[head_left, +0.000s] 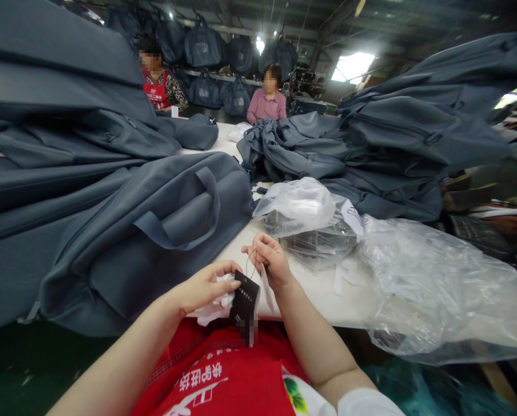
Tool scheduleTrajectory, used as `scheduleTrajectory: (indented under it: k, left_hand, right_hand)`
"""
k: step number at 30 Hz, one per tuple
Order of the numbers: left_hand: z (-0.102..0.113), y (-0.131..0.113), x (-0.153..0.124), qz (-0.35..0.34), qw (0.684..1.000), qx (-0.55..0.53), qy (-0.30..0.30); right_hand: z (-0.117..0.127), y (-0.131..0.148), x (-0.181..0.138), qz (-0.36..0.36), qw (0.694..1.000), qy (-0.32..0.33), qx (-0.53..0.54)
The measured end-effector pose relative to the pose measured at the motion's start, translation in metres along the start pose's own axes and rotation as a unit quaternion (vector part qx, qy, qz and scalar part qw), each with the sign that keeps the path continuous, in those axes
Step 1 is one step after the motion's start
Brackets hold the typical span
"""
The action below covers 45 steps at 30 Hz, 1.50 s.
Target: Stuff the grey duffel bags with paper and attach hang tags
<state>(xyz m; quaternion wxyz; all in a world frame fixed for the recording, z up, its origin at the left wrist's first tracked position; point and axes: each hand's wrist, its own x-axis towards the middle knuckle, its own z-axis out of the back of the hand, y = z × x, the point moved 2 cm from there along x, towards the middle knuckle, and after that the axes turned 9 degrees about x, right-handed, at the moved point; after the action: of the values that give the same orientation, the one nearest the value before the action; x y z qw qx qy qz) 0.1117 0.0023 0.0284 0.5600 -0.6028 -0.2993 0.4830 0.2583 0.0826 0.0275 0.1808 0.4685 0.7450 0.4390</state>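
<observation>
My left hand (204,287) is closed on a crumpled white piece (217,305) and pinches the top of a black hang tag (243,306). My right hand (270,258) is closed in a pinch on the tag's thin string loop, just above the tag, with a white strip hanging below it. Both hands hover over the near edge of a white table (319,294), above my red apron. A blue-grey bag (163,231) with two carry handles lies just left of my hands.
Tall stacks of blue-grey bags (45,115) rise on the left and another pile (397,150) on the right. Clear plastic bags (423,283) holding dark tags (323,240) lie right of my hands. Two people sit at the table's far end.
</observation>
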Motion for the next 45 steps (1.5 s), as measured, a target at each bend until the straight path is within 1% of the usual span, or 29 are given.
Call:
scheduleTrajectory:
  k: [3,5,6,8,11,13,16,18,20,22,25,27,29,30,31,33,35,37,40,43,45]
  left_hand:
    - [-0.014,-0.001,0.01,-0.053,0.992,0.006,-0.118]
    - [-0.019,-0.003,0.014,-0.069,0.979,0.016,-0.193]
    - [-0.021,-0.003,0.015,-0.069,0.974,0.02,-0.217]
    - [-0.021,-0.005,0.015,-0.061,0.969,0.03,-0.238]
    - [-0.019,-0.006,0.01,-0.037,0.972,0.033,-0.228]
    - [-0.016,-0.007,0.006,-0.016,0.974,0.021,-0.224]
    - [-0.011,-0.009,0.001,0.007,0.973,0.016,-0.229]
    - [-0.006,-0.011,-0.002,-0.001,0.973,0.048,-0.224]
    - [-0.003,-0.012,-0.005,-0.011,0.975,0.086,-0.206]
    - [0.0,-0.013,-0.008,-0.01,0.974,0.121,-0.19]
    - [0.001,-0.012,-0.013,0.011,0.972,0.157,-0.175]
    - [0.001,-0.01,-0.016,0.036,0.978,0.136,-0.154]
    - [0.001,-0.008,-0.019,0.062,0.983,0.108,-0.133]
    - [0.002,-0.007,-0.02,0.069,0.983,0.111,-0.13]
    - [0.004,-0.007,-0.022,0.07,0.979,0.131,-0.137]
    - [0.009,-0.009,-0.024,0.051,0.963,0.205,-0.168]
    - [0.013,-0.012,-0.026,0.028,0.94,0.274,-0.2]
    - [0.016,-0.012,-0.027,0.022,0.925,0.311,-0.217]
    - [0.017,-0.011,-0.028,0.025,0.916,0.337,-0.216]
    - [0.017,-0.009,-0.029,0.024,0.911,0.355,-0.209]
    - [0.017,-0.008,-0.03,0.03,0.911,0.357,-0.205]
  right_hand:
    - [-0.022,0.0,0.003,0.045,0.999,0.001,0.008]
    - [-0.033,-0.002,0.003,0.079,0.997,-0.004,0.014]
    - [-0.036,-0.003,0.003,0.096,0.995,-0.011,0.016]
    - [-0.039,-0.006,0.002,0.124,0.992,-0.024,0.01]
    - [-0.037,-0.007,0.001,0.145,0.989,-0.03,-0.03]
    - [-0.034,-0.008,0.001,0.127,0.99,-0.021,-0.06]
    - [-0.027,-0.008,0.001,0.045,0.998,-0.007,-0.049]
    - [-0.021,-0.007,0.0,-0.009,1.0,0.003,-0.024]
    - [-0.014,-0.006,-0.002,-0.044,0.998,0.022,-0.031]
    - [-0.007,-0.003,-0.003,-0.054,0.995,0.034,-0.072]
    - [0.001,0.002,-0.003,-0.042,0.984,0.051,-0.167]
    - [0.002,0.006,-0.002,-0.029,0.966,0.086,-0.241]
    - [0.0,0.01,-0.001,-0.017,0.941,0.127,-0.314]
    - [-0.001,0.012,-0.001,-0.009,0.926,0.144,-0.349]
    - [-0.004,0.015,-0.001,0.001,0.911,0.159,-0.381]
    - [-0.009,0.02,-0.002,0.025,0.884,0.184,-0.428]
    - [-0.014,0.024,-0.003,0.04,0.868,0.204,-0.451]
    - [-0.019,0.026,-0.003,0.049,0.858,0.213,-0.464]
    - [-0.022,0.023,-0.004,0.067,0.832,0.229,-0.501]
    - [-0.023,0.016,-0.005,0.08,0.798,0.268,-0.534]
    - [-0.025,0.013,-0.005,0.091,0.788,0.277,-0.543]
